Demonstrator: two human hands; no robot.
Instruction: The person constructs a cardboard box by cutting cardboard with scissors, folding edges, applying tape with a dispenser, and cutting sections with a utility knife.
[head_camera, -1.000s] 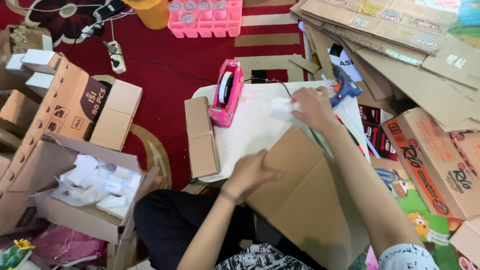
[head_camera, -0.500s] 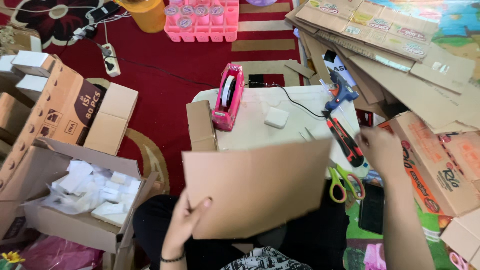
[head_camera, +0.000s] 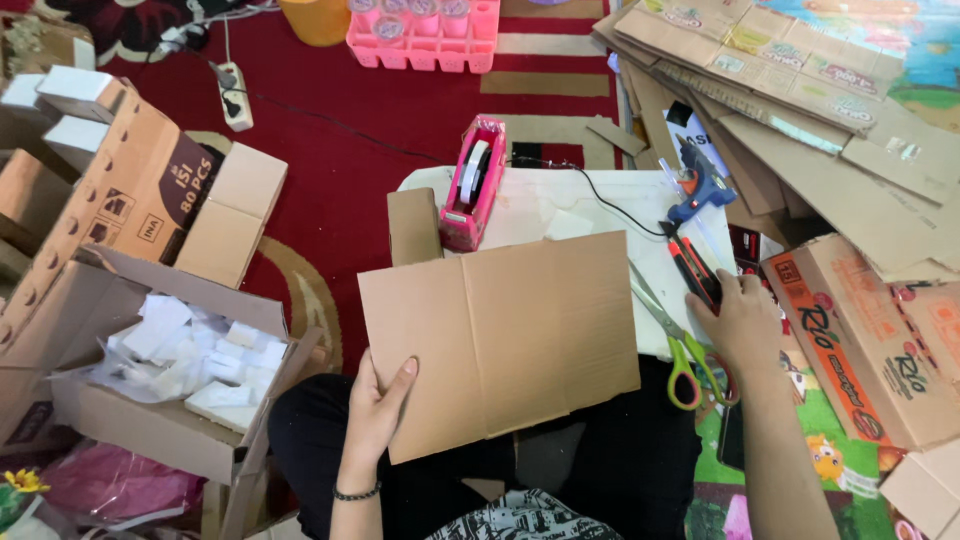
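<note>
While the left hand (head_camera: 378, 415) grips the lower left edge of a flat cardboard sheet (head_camera: 500, 335), its thumb lies on top and its fingers are clamped on the sheet from beneath. The sheet has a crease down its middle and lies tilted over the person's lap and the near edge of the small white bench (head_camera: 610, 205). The right hand (head_camera: 742, 325) rests palm down at the bench's right edge, on the lower end of a red and black box cutter (head_camera: 692, 268); whether its fingers are closed around the cutter cannot be told. Scissors with green and red handles (head_camera: 682, 352) lie just beside that hand, between it and the sheet. On the bench behind the sheet stand a pink tape dispenser (head_camera: 473, 182) and a narrow strip of cardboard (head_camera: 414, 225), with a blue glue gun (head_camera: 697, 180) near the far right corner. To the left on the red carpet (head_camera: 340, 130), an open carton (head_camera: 170, 410) holds small white boxes (head_camera: 195, 350). Flattened cartons (head_camera: 800, 90) are stacked at the upper right.
</note>
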